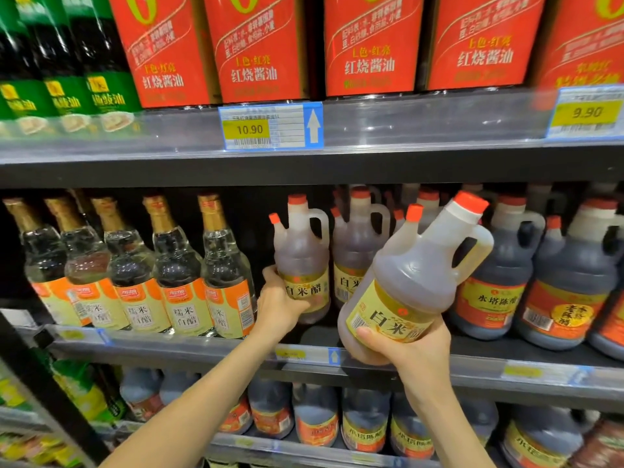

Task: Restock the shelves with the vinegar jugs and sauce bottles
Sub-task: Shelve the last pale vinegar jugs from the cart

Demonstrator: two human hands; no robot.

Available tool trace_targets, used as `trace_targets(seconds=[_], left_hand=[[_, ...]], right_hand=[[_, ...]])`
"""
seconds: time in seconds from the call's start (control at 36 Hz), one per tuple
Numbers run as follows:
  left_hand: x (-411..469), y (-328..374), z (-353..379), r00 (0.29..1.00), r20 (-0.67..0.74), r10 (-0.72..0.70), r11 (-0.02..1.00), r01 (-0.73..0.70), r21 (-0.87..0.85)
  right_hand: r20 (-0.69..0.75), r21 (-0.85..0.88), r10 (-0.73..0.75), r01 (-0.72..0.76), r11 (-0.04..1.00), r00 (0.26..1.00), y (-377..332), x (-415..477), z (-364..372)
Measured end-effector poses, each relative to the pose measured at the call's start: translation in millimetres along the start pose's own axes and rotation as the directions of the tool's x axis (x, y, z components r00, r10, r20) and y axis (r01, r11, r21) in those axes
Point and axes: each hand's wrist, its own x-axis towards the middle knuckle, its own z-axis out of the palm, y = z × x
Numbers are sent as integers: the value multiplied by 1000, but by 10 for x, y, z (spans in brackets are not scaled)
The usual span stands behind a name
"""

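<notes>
Supermarket shelving (304,167) is shown close up, with 3 levels in view. On the top level, dark bottles with green labels (67,79) are stood at the far left, followed by tall bottles with red labels (260,52). A price tag reading 10.90 (270,126) is clipped below these, and a tag reading 9.90 (587,113) is fixed at the far right.

On the middle level, 5 clear glass bottles with gold foil necks (179,265) are lined up at the left. Just to their right, a pale vinegar jug (302,251) with orange caps is held upright at the shelf front by the left hand (280,305). The fingers and thumb are wrapped round its lower body at the yellow label. Whether its base is set down on the shelf cannot be told. A second pale jug (354,248) is stood just beside it on the right.

In front of that one, a third pale jug (415,275) is held clear of the shelf and tilted, its caps leaning to the right. It is gripped by the right hand (415,349), which is cupped under the base with the thumb laid across the label. Dark vinegar jugs (499,275) with red and yellow labels are ranged further right.

On the lowest level, more dark jugs (317,413) are lined up.
</notes>
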Motion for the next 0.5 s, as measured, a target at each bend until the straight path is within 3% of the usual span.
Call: trace_targets(seconds=[0.11,0.19,0.22,0.33,0.5], left_hand=[[271,46,82,981,44,-191,974,195,-115],[396,53,128,968,-39,-246,966,242,-95],[401,90,139,972,-14,-234,959,229,-169],[458,99,173,995,6,-96,995,96,-27],[613,69,228,1000,-22,-18,999,18,-35]], right_hand=[[-16,-16,2,-2,1000,1000,16,28,-13],[-20,0,-4,4,1000,1000,18,30,-8],[-21,5,-4,4,1000,1000,19,29,-3],[-16,2,-14,14,1000,1000,24,29,-6],[-27,-30,-34,33,999,999,84,52,-22]])
